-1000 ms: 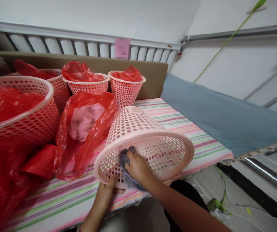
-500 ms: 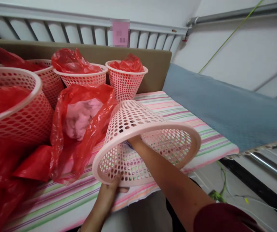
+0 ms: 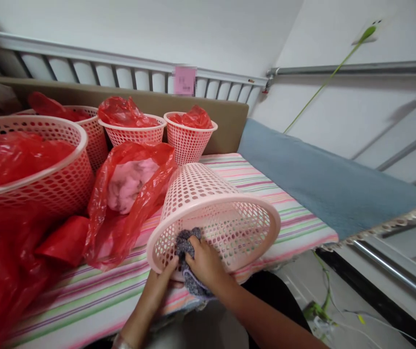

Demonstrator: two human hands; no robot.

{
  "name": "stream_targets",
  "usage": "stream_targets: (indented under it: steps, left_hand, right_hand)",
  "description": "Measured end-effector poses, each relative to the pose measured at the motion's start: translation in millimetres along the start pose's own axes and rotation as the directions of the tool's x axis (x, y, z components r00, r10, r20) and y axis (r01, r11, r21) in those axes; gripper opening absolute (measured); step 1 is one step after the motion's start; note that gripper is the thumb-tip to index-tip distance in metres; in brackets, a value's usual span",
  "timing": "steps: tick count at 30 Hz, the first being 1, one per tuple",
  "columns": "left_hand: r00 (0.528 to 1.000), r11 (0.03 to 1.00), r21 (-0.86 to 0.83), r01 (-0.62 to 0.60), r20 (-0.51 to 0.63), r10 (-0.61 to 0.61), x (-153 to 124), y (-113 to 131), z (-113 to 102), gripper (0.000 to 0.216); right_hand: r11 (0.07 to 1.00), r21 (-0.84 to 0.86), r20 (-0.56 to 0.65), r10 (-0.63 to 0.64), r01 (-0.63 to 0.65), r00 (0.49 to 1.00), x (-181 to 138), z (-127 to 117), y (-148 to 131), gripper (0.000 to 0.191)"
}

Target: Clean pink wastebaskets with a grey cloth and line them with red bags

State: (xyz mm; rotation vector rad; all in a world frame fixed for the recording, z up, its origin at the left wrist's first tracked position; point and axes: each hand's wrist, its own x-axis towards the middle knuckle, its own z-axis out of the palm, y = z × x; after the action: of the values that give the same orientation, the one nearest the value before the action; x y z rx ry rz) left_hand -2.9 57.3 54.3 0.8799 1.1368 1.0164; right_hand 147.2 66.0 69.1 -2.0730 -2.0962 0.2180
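Observation:
A pink perforated plastic basket (image 3: 208, 186) lies on its side on the striped cloth (image 3: 295, 211), its mouth toward me. My left hand (image 3: 164, 274) grips the lower left rim, thumb inside and fingers underneath. Bunched under the fingers of my right hand (image 3: 206, 259) is a dark grey cloth (image 3: 191, 278), pressed against the inner wall just within the mouth and hanging over the rim. Left of the basket, an open red plastic bag (image 3: 146, 194) shows pale pink crumpled contents.
Pink baskets holding red bags stand at the left and back, including a large one (image 3: 51, 167) and a small one (image 3: 189, 138). Behind them runs a brown board (image 3: 225, 116). A blue cover (image 3: 320, 174) hangs along the right, with cables (image 3: 326, 286) on the floor below.
My right hand has drawn back from deep inside the basket to its mouth, bringing the grey cloth into view. My left hand still holds the rim. The camera view has tilted up slightly.

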Motion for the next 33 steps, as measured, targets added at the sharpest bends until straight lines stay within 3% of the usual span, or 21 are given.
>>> stream_targets:
  steps: [3,5,8,13,18,25,33]
  left_hand:
    - [0.974,0.975,0.100,-0.196,-0.090,0.205,4.7,5.7,-18.1,0.062]
    - [0.959,0.964,0.133,-0.231,-0.137,0.249,9.9,4.3,-28.4,0.059]
    - [0.977,0.985,0.066,-0.162,-0.127,0.169,14.6,-6.3,-30.3,0.062]
    - [0.990,0.994,-0.022,-0.104,-0.098,0.102,12.4,-22.9,-14.1,0.066]
    - [0.995,1.000,-0.004,-0.021,-0.096,0.021,10.2,-18.6,-9.1,0.052]
    - [0.984,0.995,0.029,-0.098,-0.146,0.101,11.0,-18.2,-5.4,0.048]
    - [0.973,0.973,0.013,-0.229,0.032,0.228,4.8,-5.8,-5.3,0.051]
  right_hand:
    - [1.000,-0.001,0.023,-0.017,0.017,1.000,-0.1,0.1,2.1,0.024]
    - [0.999,0.020,0.036,-0.046,0.046,0.998,13.2,-1.6,4.4,0.027]
    - [0.995,0.097,-0.002,0.003,-0.003,1.000,53.9,-8.5,6.6,0.036]
    - [0.982,0.179,-0.148,0.084,-0.056,0.985,137.0,-12.1,2.0,0.042]
    - [0.974,0.207,-0.068,0.106,-0.090,0.992,161.9,1.4,3.0,0.045]
    - [0.986,0.112,-0.012,0.126,-0.124,0.992,126.7,2.5,1.4,0.039]
    - [1.000,0.023,0.026,-0.003,0.002,1.000,-0.2,-2.4,-11.3,0.024]
